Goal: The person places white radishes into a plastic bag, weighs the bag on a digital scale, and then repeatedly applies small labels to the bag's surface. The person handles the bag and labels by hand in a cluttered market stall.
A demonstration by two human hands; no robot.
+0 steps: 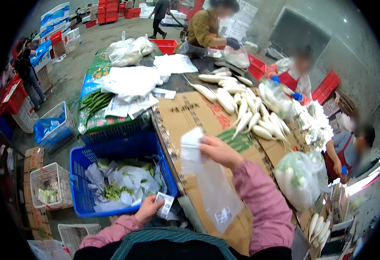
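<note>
My right hand (pixel 221 151) pinches the top of a long, see-through plastic bag (pixel 213 188), which hangs down over a cardboard-covered table (pixel 174 115). A printed label (pixel 223 215) shows near the bag's lower end. Lower and to the left, my left hand (pixel 148 209) grips a small white label (pixel 165 205) between thumb and fingers. Just beyond that hand stands a blue plastic crate (pixel 75 186) with crumpled bags and green vegetable scraps (pixel 117 191) inside. White radishes (pixel 242 104) lie heaped on the far part of the cardboard.
A clear bag of radishes (pixel 297 175) sits at the table's right edge. Green peppers (pixel 96 102) and white plastic bags (pixel 129 82) lie at the far left. Co-workers (pixel 203 30) stand at the back and right. White baskets (pixel 50 186) are on the floor left.
</note>
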